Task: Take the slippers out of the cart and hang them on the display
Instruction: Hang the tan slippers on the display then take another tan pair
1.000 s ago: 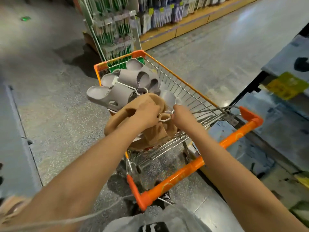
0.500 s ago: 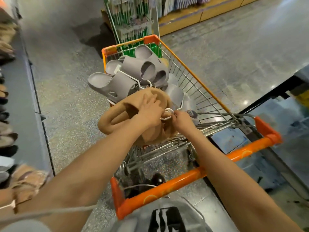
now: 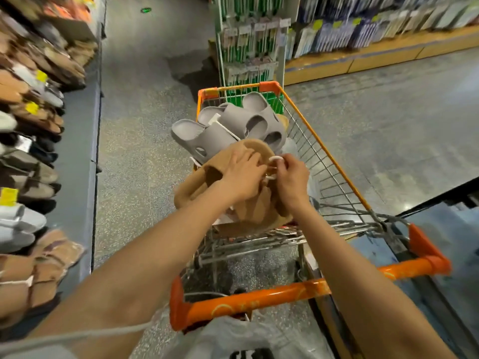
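Here both hands work over the wire cart (image 3: 337, 174), which stands in a shop aisle with its orange handle (image 3: 259, 297) nearest the camera. The left hand (image 3: 243, 174) lies flat on top of a pair of tan slippers (image 3: 197, 182), fingers spread and pressing on the fuzzy upper; its grip is wide, resting on the pair rather than closed round it. The right hand (image 3: 291, 177) sits just beside it, thumb and fingertips pinched narrow on a white plastic hanger hook (image 3: 274, 159) that rises from between the tan slippers. The tan pair sits at the near end of the cart's basket, raised above the rim and leaning out over the left side.

Behind it, a heap of grey slippers (image 3: 233, 125) fills the far end of the basket, one of them jutting out past the left rim. A white hanger bar crosses the grey pile.

Along the left edge of the view runs the slipper display (image 3: 28, 120), rows of brown, beige, grey and white pairs with yellow tags, well apart from the hands. Beyond the cart stands a rack of green-and-white packaged goods (image 3: 248, 45), and shelving runs along the far right.
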`<state>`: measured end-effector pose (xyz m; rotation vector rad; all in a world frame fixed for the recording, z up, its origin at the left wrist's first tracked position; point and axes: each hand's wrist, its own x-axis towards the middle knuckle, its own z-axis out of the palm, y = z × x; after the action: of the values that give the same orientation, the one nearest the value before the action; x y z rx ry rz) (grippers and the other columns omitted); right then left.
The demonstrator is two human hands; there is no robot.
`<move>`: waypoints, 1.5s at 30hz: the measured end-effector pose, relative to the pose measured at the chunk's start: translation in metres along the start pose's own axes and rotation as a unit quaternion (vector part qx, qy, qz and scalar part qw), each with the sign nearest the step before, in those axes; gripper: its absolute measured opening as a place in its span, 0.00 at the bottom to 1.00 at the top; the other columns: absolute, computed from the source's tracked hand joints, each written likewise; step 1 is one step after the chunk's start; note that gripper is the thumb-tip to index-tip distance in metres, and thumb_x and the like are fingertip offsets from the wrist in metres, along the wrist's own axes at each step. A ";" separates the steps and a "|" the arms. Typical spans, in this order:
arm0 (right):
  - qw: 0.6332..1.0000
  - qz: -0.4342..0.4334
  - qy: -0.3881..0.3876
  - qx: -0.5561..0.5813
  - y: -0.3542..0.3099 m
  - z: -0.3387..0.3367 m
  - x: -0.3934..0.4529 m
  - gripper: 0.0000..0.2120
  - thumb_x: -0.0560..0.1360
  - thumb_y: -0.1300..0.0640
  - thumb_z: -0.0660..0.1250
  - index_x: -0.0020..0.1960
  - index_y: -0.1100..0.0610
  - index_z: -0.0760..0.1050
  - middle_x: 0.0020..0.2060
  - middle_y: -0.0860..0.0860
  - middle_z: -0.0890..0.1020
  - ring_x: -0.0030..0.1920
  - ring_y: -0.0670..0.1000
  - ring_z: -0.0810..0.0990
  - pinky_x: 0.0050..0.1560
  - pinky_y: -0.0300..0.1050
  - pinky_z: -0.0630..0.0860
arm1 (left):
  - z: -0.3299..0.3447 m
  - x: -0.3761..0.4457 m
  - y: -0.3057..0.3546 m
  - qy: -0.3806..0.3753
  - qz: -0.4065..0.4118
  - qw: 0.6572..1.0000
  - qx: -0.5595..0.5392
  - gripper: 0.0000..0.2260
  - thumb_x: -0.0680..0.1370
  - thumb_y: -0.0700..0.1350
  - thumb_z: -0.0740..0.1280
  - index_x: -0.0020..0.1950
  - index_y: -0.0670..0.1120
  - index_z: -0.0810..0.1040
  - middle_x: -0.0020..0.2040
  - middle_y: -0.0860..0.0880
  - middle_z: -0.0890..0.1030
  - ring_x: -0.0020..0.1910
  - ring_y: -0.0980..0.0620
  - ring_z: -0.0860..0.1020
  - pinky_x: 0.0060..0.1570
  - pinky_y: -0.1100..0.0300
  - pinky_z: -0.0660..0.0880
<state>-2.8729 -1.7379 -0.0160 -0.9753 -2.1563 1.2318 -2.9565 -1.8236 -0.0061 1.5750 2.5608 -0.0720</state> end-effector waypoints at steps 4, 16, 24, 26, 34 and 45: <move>0.996 -0.076 -0.028 0.030 -0.058 -0.008 0.019 0.09 0.74 0.59 0.63 0.44 0.61 0.81 0.38 0.57 0.84 0.41 0.56 0.82 0.44 0.52 0.77 | -0.031 -0.020 -0.018 0.111 -0.042 0.993 -0.017 0.14 0.79 0.49 0.58 0.61 0.46 0.72 0.59 0.44 0.71 0.63 0.42 0.66 0.71 0.46 0.54; 0.881 -0.422 -0.214 0.003 -0.263 0.062 -0.069 0.06 0.74 0.61 0.66 0.44 0.59 0.82 0.30 0.46 0.77 0.31 0.36 0.76 0.33 0.25 0.68 | -0.091 -0.199 -0.115 0.355 -0.299 0.886 0.009 0.14 0.79 0.50 0.58 0.55 0.42 0.77 0.51 0.43 0.76 0.52 0.42 0.73 0.59 0.48 0.64; 0.763 -0.514 -0.382 0.087 -0.350 0.151 -0.235 0.11 0.71 0.56 0.70 0.38 0.64 0.80 0.30 0.56 0.79 0.31 0.48 0.74 0.36 0.45 0.69 | -0.084 -0.419 -0.143 0.369 -0.476 0.786 0.140 0.18 0.77 0.54 0.54 0.56 0.49 0.79 0.46 0.46 0.78 0.46 0.43 0.77 0.51 0.53 0.60; 0.727 -0.550 -0.403 0.081 -0.358 0.166 -0.270 0.14 0.73 0.54 0.69 0.39 0.67 0.78 0.32 0.60 0.79 0.33 0.51 0.73 0.38 0.48 0.67 | -0.079 -0.464 -0.137 0.349 -0.527 0.760 0.150 0.18 0.77 0.54 0.53 0.54 0.48 0.79 0.47 0.45 0.78 0.47 0.43 0.77 0.54 0.52 0.63; 0.613 -0.668 -0.410 0.101 -0.364 0.212 -0.422 0.13 0.80 0.53 0.59 0.48 0.63 0.76 0.42 0.64 0.81 0.45 0.64 0.78 0.41 0.52 0.70 | -0.051 -0.606 -0.090 0.321 -0.663 0.653 0.178 0.15 0.77 0.53 0.56 0.45 0.45 0.78 0.40 0.44 0.78 0.43 0.43 0.77 0.47 0.55 0.58; 0.512 -0.662 -0.514 0.190 -0.401 0.281 -0.558 0.21 0.76 0.44 0.54 0.46 0.59 0.79 0.41 0.59 0.84 0.44 0.62 0.80 0.43 0.56 0.75 | -0.030 -0.746 -0.062 0.204 -0.733 0.631 0.151 0.33 0.70 0.72 0.51 0.53 0.48 0.80 0.50 0.45 0.78 0.53 0.42 0.76 0.56 0.52 0.57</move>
<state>-2.8498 -2.4565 0.1691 1.8329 -2.0103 1.2139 -2.6824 -2.5088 0.1252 -1.0269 3.4363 -0.3182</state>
